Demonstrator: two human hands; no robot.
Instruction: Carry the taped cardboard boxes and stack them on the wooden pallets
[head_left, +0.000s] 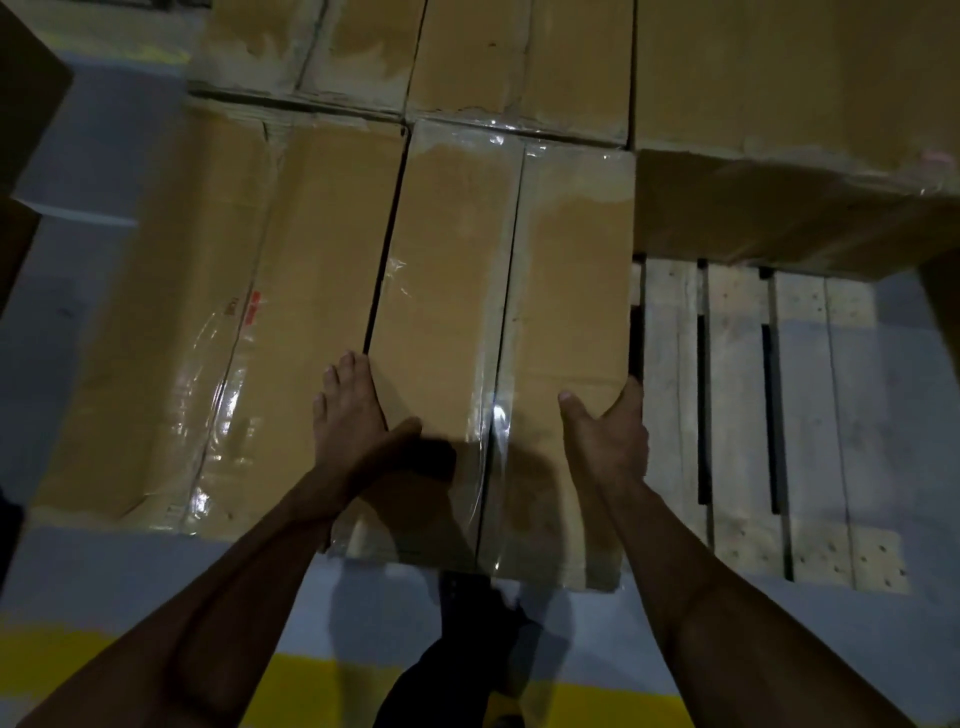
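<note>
We are looking down at a box (498, 338) lying on the pallet (743, 415), beside several already stacked. Our left hand (353, 415) is resting flat on it, fingers straight; our right hand (608, 431) is cupping its right edge. Bare slats remain on the right.

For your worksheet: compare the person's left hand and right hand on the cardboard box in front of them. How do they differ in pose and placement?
The left hand lies with straight fingers along the left edge of the taped box, at the dark gap beside the neighbouring box; the right hand cups the box's right edge, beside the bare pallet. The left fingers all show; the right fingers dip out of sight over the edge, thumb on top. Both touch the same box near its front end.
</note>
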